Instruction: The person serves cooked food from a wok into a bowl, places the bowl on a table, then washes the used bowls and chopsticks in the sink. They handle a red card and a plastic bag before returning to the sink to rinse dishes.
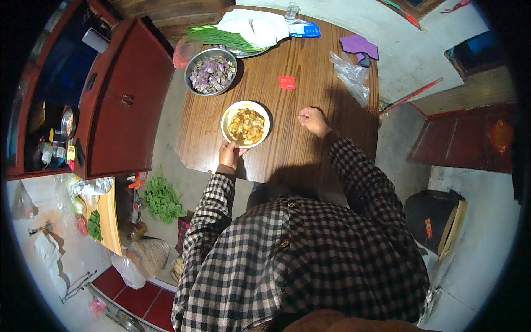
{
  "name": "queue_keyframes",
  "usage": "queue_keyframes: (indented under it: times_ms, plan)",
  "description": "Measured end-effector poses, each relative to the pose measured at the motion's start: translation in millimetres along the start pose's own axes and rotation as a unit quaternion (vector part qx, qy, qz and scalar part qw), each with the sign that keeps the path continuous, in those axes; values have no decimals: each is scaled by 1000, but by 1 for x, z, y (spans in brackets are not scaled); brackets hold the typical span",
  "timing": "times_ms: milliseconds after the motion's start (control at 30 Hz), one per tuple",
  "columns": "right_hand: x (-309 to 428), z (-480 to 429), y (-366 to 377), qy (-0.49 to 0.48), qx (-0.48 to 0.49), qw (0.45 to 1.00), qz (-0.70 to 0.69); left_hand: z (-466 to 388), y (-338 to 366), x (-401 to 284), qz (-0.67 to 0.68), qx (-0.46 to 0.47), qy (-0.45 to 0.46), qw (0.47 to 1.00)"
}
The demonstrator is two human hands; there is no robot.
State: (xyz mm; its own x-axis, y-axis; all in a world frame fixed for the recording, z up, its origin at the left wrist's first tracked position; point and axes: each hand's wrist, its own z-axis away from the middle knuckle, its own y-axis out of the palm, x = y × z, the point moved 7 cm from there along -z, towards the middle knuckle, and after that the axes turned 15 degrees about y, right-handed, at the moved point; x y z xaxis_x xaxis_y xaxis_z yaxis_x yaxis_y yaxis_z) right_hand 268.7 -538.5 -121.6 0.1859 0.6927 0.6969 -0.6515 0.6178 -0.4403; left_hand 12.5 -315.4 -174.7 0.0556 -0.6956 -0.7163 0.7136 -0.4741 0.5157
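On the wooden table (290, 162) before me is a pale bowl (224, 120) of yellow-brown cooked food (246, 125). My left hand (229, 155) grips the bowl's near rim, thumb on the edge and fingers beneath. To the right of the bowl, my right hand (312, 120) hovers over or rests on the tabletop with fingers curled in; whether it touches the wood I cannot tell, and no object shows in it. A small red packet or card (286, 83) bearing writing lies above and between the hands. Up and left of the bowl stands a steel bowl (187, 81) of purple-skinned chopped pieces (213, 74).
Green stalks (226, 38) and a white cloth or bag (255, 25) lie on a platter at the far edge, near a drinking glass (292, 10) and a blue packet (307, 30). Clear plastic (352, 76) and a purple cloth (359, 45) are far right. A red cabinet (128, 99) stands left.
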Motion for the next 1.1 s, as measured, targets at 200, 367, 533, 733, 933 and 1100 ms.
queue_keyframes:
  times_ms: [200, 367, 533, 733, 933, 1100]
  plan:
    - [23, -63, -27, 56, -37, 988, 140, 6, 16, -5, -22, -18, -3, 1000]
    - [59, -102, -33, 10, -85, 976, 198, 55, 26, -16, -43, -64, 32, 997]
    - [90, -110, -29, -30, -100, 967, 234, 120, 36, -8, -59, -112, -9, 992]
    - [90, -111, -27, -2, -98, 948, 302, 153, 59, 12, -45, -106, -73, 991]
    - [82, -85, -28, 57, 41, 997, 43, 130, 99, -9, -54, -34, -55, 996]
    - [126, -6, -34, 34, 193, 968, -158, 86, 145, -65, -63, 56, 16, 996]
